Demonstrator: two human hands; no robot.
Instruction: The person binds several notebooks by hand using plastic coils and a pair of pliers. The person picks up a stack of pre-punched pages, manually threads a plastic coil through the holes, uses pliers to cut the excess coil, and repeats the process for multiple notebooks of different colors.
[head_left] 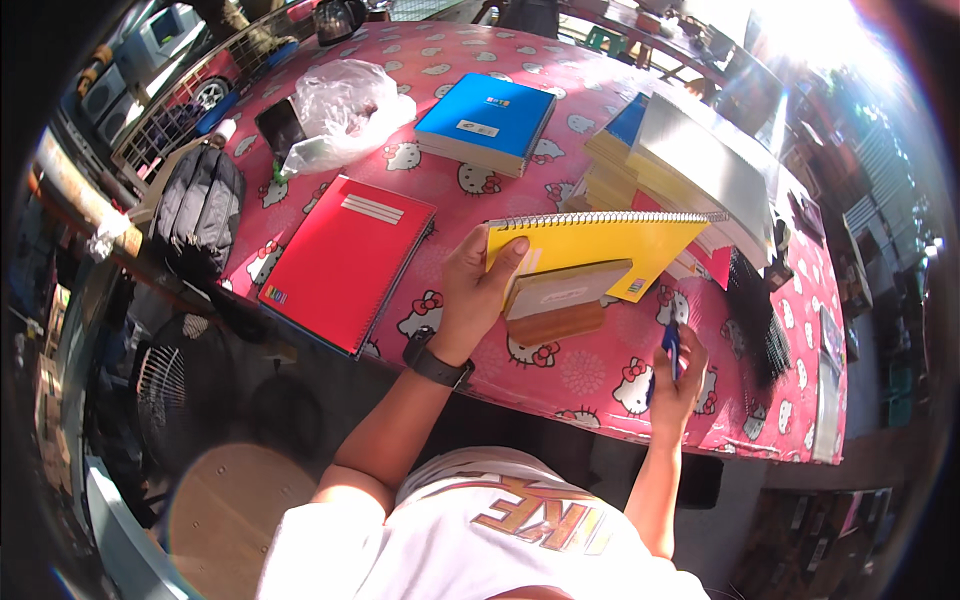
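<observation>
My left hand (478, 290) is closed on the left end of a yellow spiral notebook (600, 235), its thumb lying on the cover. The notebook is tilted up, with its wire binding along the top edge. Just below its cover is a small grey-and-brown block (556, 322) with a pale label; whether the two touch I cannot tell. Near the table's front edge, my right hand (680, 375) is wrapped round a slim blue-handled tool (671, 345). Its exact kind is partly hidden by the fingers.
A red spiral notebook (350, 255) lies at left, and blue notebooks (485, 120) are stacked farther back. More notebooks (705, 150) are piled at right, near a black mesh item (755, 320). A plastic bag (350, 110) and grey pouch (200, 200) sit left on the pink tablecloth (585, 375).
</observation>
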